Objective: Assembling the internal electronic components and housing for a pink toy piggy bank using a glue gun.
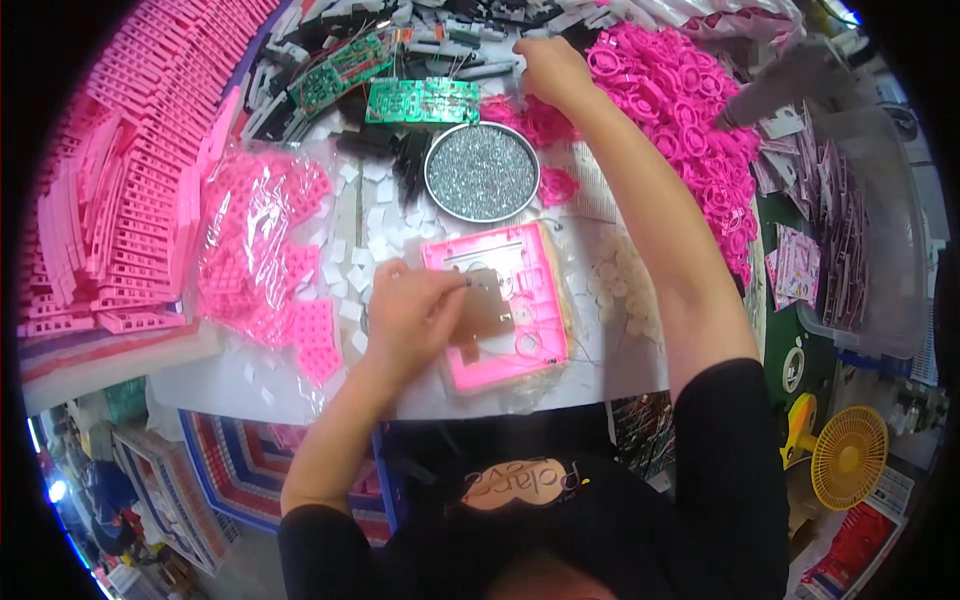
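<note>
My left hand (408, 312) is over the left side of a pink plastic casing (552, 300), its fingers curled together. At its fingertips is a small dark piece, too small to name, beside a grey-brown flat panel (485, 305) inside the casing. A thin wire loop lies in the casing's lower right. My right hand (556, 74) reaches to the far side of the table, over the edge of a pile of black and white plastic parts (480, 55). Its fingers are bent together, and what they hold, if anything, is hidden.
A round dish of small metal screws (480, 172) stands behind the casing, near green circuit boards (422, 102). Magenta plastic parts (665, 110) are heaped far right. Bagged pink keypads (255, 250) and stacked pink casings (110, 200) lie left. A yellow fan (850, 457) stands lower right.
</note>
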Available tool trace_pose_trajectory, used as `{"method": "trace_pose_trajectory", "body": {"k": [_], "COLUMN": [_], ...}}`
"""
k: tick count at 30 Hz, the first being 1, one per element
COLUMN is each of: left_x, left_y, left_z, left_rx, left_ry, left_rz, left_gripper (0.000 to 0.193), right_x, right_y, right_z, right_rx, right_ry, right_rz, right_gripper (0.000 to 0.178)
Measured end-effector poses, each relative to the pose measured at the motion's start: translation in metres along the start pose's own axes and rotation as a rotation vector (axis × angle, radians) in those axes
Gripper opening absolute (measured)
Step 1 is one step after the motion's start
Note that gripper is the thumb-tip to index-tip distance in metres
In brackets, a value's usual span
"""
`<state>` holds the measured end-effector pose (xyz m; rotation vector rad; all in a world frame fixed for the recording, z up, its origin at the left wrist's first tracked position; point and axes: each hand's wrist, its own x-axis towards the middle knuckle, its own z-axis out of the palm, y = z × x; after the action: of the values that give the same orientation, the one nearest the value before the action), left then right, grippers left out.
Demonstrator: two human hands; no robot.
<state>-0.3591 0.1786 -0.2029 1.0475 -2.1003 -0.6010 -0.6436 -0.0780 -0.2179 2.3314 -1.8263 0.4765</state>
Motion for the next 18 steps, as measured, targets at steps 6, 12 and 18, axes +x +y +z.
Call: {"method": "trace_pose_trajectory", "body": {"k": [6,12,18], "left_x": [-0.001,-0.004,-0.008], "left_y": [0.003,-0.003,-0.009], "left_z": [0.000,-0.003,-0.001], "left_rx": [0.000,-0.011,-0.013], "left_ry": [-0.030,0.000,0.031], "left_rz": [-0.013,-0.032,-0.037], "left_gripper": [0.009,0.008,0.005], "right_x": [0.024,-0.043,-0.186], "right_y": [0.005,-0.014,-0.076], "right_z": [0.013,-0.056,-0.148], "right_rx": [-0.046,0.181,0.597], "right_ry": [-0.216,-0.033,0.190], "right_rz": [-0.040,0.038,0.193], "right_gripper": [0.022,0.041,0.024]}}
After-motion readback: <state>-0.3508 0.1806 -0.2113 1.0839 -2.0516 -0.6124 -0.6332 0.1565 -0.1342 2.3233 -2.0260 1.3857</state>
